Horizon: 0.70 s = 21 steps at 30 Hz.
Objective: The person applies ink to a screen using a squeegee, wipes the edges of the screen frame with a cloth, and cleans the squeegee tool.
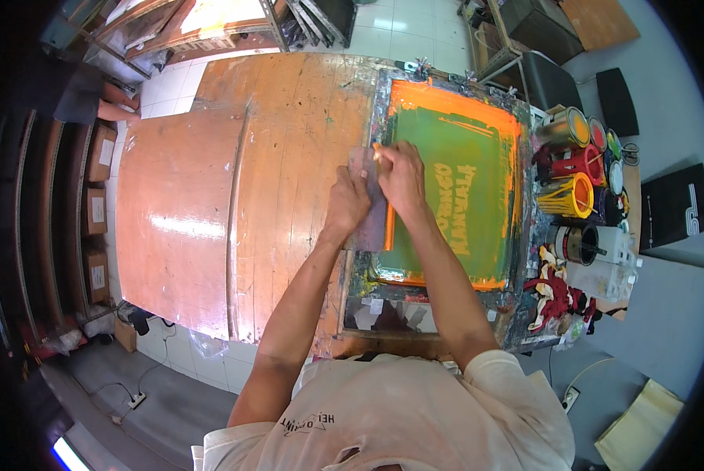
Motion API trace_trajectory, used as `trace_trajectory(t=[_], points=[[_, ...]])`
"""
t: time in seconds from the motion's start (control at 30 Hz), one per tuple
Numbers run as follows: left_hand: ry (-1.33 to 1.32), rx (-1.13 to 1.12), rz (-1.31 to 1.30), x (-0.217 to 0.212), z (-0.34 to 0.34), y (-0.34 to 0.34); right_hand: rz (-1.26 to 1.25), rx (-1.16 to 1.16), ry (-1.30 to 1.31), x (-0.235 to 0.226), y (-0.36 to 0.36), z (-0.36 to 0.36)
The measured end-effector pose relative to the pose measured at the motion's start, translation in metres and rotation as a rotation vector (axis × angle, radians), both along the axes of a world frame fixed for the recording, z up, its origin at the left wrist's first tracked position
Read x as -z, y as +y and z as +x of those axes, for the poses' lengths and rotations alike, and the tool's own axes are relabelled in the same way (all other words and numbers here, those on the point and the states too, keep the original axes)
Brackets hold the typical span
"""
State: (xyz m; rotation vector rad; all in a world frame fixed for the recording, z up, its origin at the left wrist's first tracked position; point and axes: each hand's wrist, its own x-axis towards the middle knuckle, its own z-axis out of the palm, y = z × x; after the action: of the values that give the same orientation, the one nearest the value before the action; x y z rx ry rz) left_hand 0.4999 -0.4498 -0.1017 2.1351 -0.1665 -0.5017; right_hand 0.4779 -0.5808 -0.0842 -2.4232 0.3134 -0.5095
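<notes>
My left hand [348, 202] is closed around a long squeegee [371, 228], whose dull wooden handle lies along the left side of a printing screen. Orange ink coats the squeegee's right edge. My right hand [401, 177] is closed near the squeegee's far end, with a small orange-smeared tip at its fingers; what it pinches is too small to name. To the right and beneath that hand spreads the screen [484, 196], green mesh with lighter lettering. Thick orange ink [422, 93] lies along its far, right and near borders.
A wooden table [297, 157] extends left, with a raised glossy board [175, 212] on it. Open ink cans [572, 195] and stained rags [552, 298] crowd the right side. Shelves with boxes [96, 212] stand at far left. Another person's legs [116, 104] show at upper left.
</notes>
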Motion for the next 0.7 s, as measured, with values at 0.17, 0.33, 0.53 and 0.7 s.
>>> trace_trajectory(t=[0.17, 0.33, 0.53, 0.7], points=[[-0.051, -0.007, -0.022, 0.010, 0.002, 0.000, 0.019, 0.068, 0.068, 0.004, 0.010, -0.016], [-0.020, -0.011, -0.004, 0.004, 0.002, 0.002, -0.047, 0.026, 0.028, -0.002, 0.000, 0.003], [-0.067, -0.003, -0.035, 0.009, 0.002, 0.001, -0.069, -0.026, -0.086, 0.013, 0.007, -0.019], [-0.030, -0.009, 0.021, 0.001, 0.002, -0.004, -0.051, 0.055, 0.011, 0.007, -0.001, -0.001]])
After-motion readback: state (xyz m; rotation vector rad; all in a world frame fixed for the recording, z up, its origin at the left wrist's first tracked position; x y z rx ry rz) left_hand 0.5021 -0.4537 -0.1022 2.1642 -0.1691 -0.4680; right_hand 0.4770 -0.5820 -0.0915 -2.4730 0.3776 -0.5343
